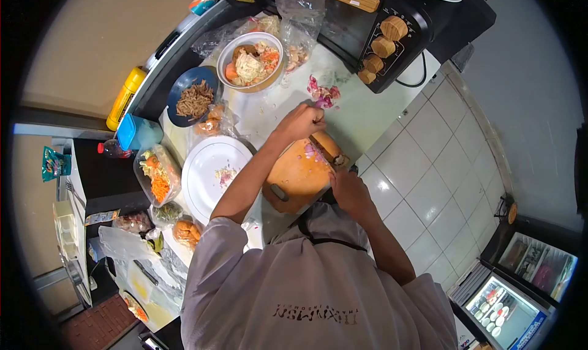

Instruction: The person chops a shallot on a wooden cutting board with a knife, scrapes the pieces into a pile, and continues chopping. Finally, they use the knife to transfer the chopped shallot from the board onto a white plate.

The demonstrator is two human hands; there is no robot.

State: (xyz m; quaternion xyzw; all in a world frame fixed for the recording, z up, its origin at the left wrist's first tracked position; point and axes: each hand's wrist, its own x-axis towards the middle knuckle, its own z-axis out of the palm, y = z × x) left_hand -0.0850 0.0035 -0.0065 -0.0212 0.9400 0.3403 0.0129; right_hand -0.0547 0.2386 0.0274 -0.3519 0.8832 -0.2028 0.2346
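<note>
My left hand is closed, fingers curled, just beyond the far edge of the orange cutting board; anything inside it is hidden. My right hand is closed round the handle of a knife at the board's right side, with the broad blade over the board. Chopped reddish-purple pieces lie on the board beside the blade. Reddish peelings lie on the counter beyond my left hand. A white plate with some chopped bits stands left of the board, partly behind my left forearm.
Beyond stand a white bowl of mixed food, a blue bowl of shredded food and a black appliance with wooden knobs. At left are a tub of shredded vegetables and bagged buns. Tiled floor lies right.
</note>
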